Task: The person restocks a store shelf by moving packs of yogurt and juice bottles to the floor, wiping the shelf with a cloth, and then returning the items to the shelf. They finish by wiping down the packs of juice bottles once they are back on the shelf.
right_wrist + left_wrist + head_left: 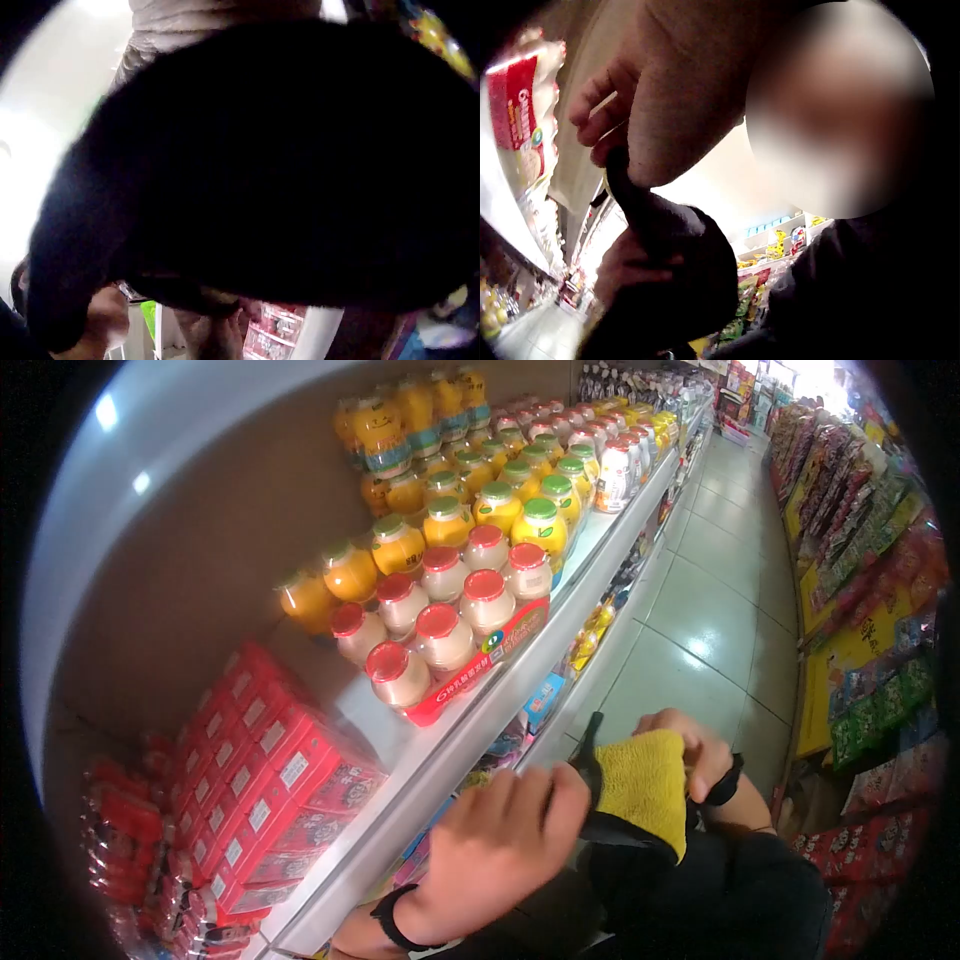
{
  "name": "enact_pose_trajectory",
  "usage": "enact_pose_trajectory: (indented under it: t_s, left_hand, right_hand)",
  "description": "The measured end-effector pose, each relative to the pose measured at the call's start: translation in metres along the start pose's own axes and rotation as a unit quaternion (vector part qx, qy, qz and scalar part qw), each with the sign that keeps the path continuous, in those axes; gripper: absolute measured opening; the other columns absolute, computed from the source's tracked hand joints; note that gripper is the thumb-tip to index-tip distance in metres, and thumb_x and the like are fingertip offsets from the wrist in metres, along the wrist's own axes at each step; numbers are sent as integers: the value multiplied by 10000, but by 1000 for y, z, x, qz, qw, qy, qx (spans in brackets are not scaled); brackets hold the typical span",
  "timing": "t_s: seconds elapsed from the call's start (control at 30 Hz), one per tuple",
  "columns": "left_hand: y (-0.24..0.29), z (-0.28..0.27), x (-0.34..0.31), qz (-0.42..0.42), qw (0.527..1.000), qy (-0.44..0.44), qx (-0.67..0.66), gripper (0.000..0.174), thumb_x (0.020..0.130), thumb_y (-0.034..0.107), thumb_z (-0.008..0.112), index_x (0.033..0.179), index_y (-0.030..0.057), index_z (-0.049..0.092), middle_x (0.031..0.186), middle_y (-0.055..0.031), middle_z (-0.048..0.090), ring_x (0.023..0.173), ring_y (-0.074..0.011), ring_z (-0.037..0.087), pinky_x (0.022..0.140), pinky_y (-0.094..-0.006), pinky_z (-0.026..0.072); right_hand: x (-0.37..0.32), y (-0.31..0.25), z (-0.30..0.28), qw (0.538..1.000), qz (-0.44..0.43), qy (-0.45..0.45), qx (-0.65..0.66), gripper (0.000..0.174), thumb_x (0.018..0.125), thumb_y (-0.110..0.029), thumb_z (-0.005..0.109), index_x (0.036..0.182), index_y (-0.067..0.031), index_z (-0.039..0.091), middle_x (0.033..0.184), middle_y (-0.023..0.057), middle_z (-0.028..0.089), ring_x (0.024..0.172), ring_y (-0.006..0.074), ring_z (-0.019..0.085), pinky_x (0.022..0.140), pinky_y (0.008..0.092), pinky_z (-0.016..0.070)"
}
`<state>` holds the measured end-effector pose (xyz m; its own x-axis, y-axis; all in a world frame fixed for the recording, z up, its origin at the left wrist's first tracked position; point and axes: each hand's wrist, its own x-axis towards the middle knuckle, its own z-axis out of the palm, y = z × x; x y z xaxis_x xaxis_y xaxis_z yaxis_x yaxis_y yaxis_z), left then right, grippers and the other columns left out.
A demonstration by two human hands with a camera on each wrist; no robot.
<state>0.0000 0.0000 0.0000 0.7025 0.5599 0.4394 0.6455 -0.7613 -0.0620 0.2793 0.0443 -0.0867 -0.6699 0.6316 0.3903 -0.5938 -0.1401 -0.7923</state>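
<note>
A yellow and black cloth [640, 780], with a coarse knit-like yellow side, stretches between my two hands in the head view. At its near left edge, my left hand [505, 830] pinches a black part with curled fingers. Another black strip sticks up from the left side. My right hand [700, 750] grips the far right edge, thumb and fingers bent over it. Seen from the left wrist, the black side of the cloth [671, 240] hangs from the left fingertips. It fills most of the right wrist view, a dark cloth [277, 172] hiding much of the right hand.
Left of me, a white shelf [590, 595] carries red-capped bottles [440, 640], yellow bottles with green caps [540, 525] and stacked red boxes [265, 780]. Hanging snack packets [860, 690] line the right side. A tiled aisle floor [690, 630] runs between.
</note>
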Motion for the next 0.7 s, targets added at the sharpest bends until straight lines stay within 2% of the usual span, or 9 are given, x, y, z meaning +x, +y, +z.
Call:
enact_pose_trajectory:
  t_s: [0.07, 0.1, 0.17, 0.23, 0.33, 0.43, 0.5, 0.57, 0.7]
  left_hand:
    - [-9, 3, 3, -54, 994, 87, 23, 235, 745, 97, 662, 975, 85, 618, 766, 13, 538, 643, -132, 551, 505, -263, 421]
    - [-2, -16, 1, -56, 994, 95, 18, 235, 745, 97, 662, 975, 85, 618, 766, 13, 538, 643, -132, 551, 505, -263, 421]
    - [1, -33, -3, -128, 988, 79, -35, 386, 654, -33, 652, 1034, 20, 613, 809, -105, 594, 670, -290, 593, 554, -391, 483]
    - [-2, -39, -1, -126, 988, 89, -17, 394, 648, -50, 647, 1032, 23, 597, 794, -116, 591, 670, -305, 598, 550, -404, 479]
    - [-3, -35, 2, -154, 984, 78, -46, 386, 657, -37, 674, 1023, 28, 570, 789, -146, 603, 676, -339, 612, 563, -434, 489]
    - [0, -38, 4, -114, 981, -5, -156, 406, 666, 1, 711, 1047, 27, 574, 814, -150, 613, 719, -341, 629, 607, -426, 509]
    - [2, -31, 5, -15, 986, -58, -152, 442, 694, 106, 765, 1093, 21, 595, 981, -142, 645, 862, -322, 656, 719, -397, 530]
    - [2, -37, 11, 68, 993, -71, -68, 438, 724, 154, 771, 1111, 29, 610, 1046, -120, 646, 910, -303, 653, 740, -378, 532]
    - [-8, -49, 5, -92, 993, 32, 66, 489, 754, 177, 776, 1190, 48, 599, 1198, -151, 590, 1077, -331, 585, 888, -430, 490]
  right_hand:
    - [19, -36, 6, 960, 103, -165, -202, 361, 790, -247, 825, 973, 24, 672, 895, 172, 704, 738, 264, 689, 639, 347, 528]
    - [22, -54, 29, 958, 110, -164, -208, 361, 790, -247, 825, 973, 24, 672, 895, 172, 704, 738, 264, 689, 639, 347, 528]
    - [32, -69, 45, 928, 138, -129, -321, 340, 780, -229, 829, 915, 32, 660, 742, 144, 686, 609, 262, 648, 547, 324, 473]
    - [38, -82, 49, 911, 183, -146, -339, 362, 777, -222, 833, 965, 37, 665, 919, 170, 686, 839, 262, 670, 683, 345, 492]
    - [43, -75, 58, 936, 8, -106, -336, 443, 751, -220, 852, 1054, 39, 661, 1277, 181, 547, 1191, 279, 537, 899, 395, 446]
    - [36, -63, 62, 976, -49, 46, -207, 881, 675, -334, 887, 1376, 0, 471, 1508, 164, 248, 1409, 282, 295, 1135, 426, 294]
    - [34, -60, 64, 974, -53, 61, -209, 1049, 651, -428, 881, 1457, -19, 349, 1495, 158, 290, 1403, 304, 329, 1140, 463, 313]
    - [26, -62, 57, 979, -177, 41, -93, 776, 774, -319, 788, 1393, -67, 395, 1392, 87, 357, 1246, 264, 421, 1092, 463, 373]
    - [9, -78, 26, 930, -348, 88, 77, 430, 932, -97, 596, 1329, -83, 432, 1214, 32, 422, 1057, 194, 515, 1035, 441, 457]
